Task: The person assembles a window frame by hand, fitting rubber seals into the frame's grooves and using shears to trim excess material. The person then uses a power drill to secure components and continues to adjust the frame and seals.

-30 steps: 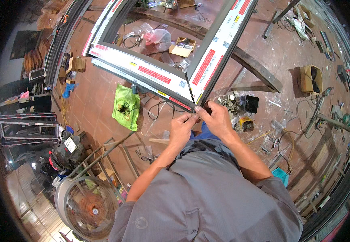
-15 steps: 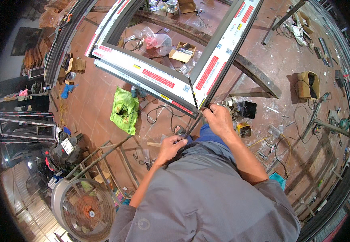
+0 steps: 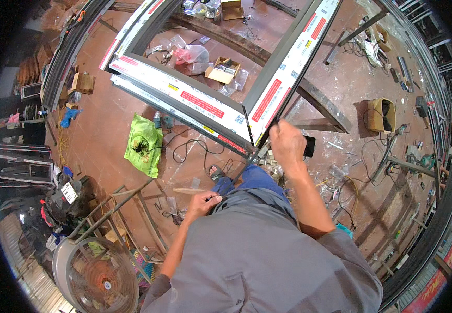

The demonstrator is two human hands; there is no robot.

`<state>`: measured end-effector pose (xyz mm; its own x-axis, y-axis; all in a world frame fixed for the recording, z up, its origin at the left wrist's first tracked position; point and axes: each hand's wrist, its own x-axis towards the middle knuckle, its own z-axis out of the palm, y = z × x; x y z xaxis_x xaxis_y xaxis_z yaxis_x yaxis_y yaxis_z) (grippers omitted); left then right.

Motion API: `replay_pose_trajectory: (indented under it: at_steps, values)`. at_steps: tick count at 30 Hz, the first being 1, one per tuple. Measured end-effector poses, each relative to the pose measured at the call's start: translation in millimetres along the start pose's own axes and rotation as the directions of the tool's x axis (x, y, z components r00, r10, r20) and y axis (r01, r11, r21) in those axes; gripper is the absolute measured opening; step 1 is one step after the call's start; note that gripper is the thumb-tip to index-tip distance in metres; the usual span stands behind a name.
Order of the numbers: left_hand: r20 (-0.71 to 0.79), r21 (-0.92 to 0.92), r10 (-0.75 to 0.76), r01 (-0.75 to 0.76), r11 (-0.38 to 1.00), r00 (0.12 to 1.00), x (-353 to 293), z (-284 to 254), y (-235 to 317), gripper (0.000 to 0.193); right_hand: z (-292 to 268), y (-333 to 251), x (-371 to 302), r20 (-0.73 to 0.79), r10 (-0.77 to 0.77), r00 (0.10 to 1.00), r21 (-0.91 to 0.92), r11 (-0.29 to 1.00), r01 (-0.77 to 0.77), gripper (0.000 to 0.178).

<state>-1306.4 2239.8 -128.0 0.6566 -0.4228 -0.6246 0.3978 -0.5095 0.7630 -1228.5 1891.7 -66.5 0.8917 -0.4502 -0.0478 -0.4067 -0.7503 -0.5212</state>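
A window or door frame (image 3: 200,99) in dark grey profile, covered with white and red protective film, lies in front of me with a mitred corner pointing my way. A thin black strip (image 3: 244,169) runs from that corner down toward my lap. My right hand (image 3: 288,146) is closed at the outer edge of the frame's right side, just past the corner; what its fingers grip is hidden. Close to my waist, my left hand (image 3: 203,204) is pinched on a small dark piece, perhaps the strip's end, though the link is not visible.
Steel supports (image 3: 322,104) stand under the frame. A green bag (image 3: 143,146) lies on the tiled floor, with black cable beside it. A fan (image 3: 101,276) and a metal rack (image 3: 124,203) stand at lower left. Cardboard boxes (image 3: 381,116) and scattered tools lie at right.
My right hand has moved up along the frame's right edge, away from the corner. My left hand has drawn down and left, farther from the corner. The whole view has shifted slightly.
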Motion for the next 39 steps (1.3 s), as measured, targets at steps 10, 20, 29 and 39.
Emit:
replay_pose_trajectory:
  at_steps: [10, 20, 29, 39]
  values:
    - [-0.012, 0.001, 0.092, -0.092, 0.996, 0.996, -12.6, 2.8, -19.1, 0.031, -28.9, 100.5, 211.6, -0.101, -0.055, 0.993, -0.308, 0.951, 0.022, 0.038]
    - [-0.115, 0.204, -0.140, 0.161, 0.966, 0.984, -40.7, 18.8, -27.3, 0.034, -72.0, 173.7, 423.9, -0.066, -0.059, 0.996, -0.483, 0.876, 0.020, 0.038]
    - [-0.102, 0.229, 0.004, 0.019, 0.973, 0.995, -26.8, 23.3, -33.1, 0.030, -37.5, 55.2, 173.3, -0.119, -0.009, 0.993, -0.285, 0.958, -0.025, 0.027]
    - [-0.001, 0.231, 0.246, -0.239, 0.943, 0.969, -13.0, 1.4, -47.8, 0.021, -6.2, -0.3, 25.6, 0.012, 0.113, 0.994, 0.014, 0.994, -0.113, 0.029]
